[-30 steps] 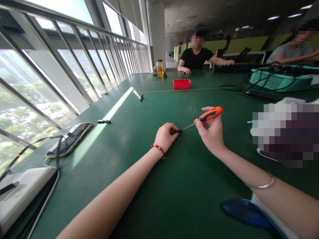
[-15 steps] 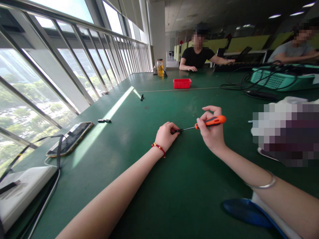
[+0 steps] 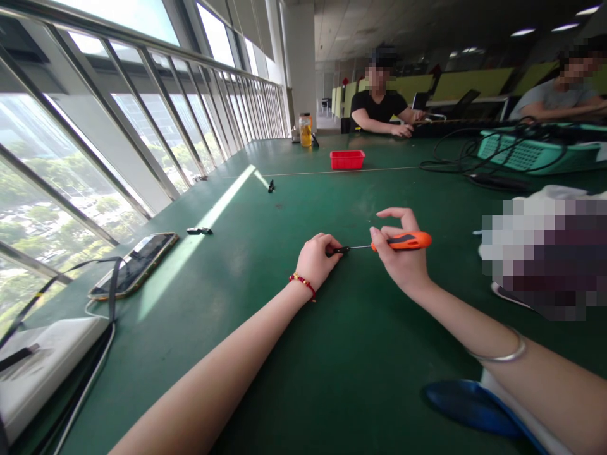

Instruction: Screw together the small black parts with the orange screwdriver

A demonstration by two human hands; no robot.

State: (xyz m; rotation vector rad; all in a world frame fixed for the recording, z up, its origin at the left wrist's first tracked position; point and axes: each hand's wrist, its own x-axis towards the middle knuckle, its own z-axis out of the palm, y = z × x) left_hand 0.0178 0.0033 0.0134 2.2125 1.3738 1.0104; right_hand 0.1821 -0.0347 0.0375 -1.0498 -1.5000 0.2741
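Observation:
My left hand (image 3: 318, 260) pinches a small black part (image 3: 342, 250) down at the green table (image 3: 265, 328); its exact kind is too small to tell, and the fingers cover much of it. An orange and black screwdriver (image 3: 408, 241) is gripped by its handle in my right hand (image 3: 403, 262), with the index finger raised and bent above it. The metal shaft points left, and its tip meets the black part. Two similar small black pieces lie apart from my hands: one (image 3: 200, 231) by the phone, another (image 3: 270, 186) farther back.
A phone (image 3: 135, 265) and a white box with cables (image 3: 52, 354) lie at left by the railing. Ahead stand a red bin (image 3: 347, 160) and a jar (image 3: 305, 131). A teal basket (image 3: 531, 151) with black cables is at right. Two people sit across the table.
The screwdriver handle has dropped slightly, so the tool lies more level, and my right fingers have shifted on it. My left hand stays put. The person opposite has brought both hands together.

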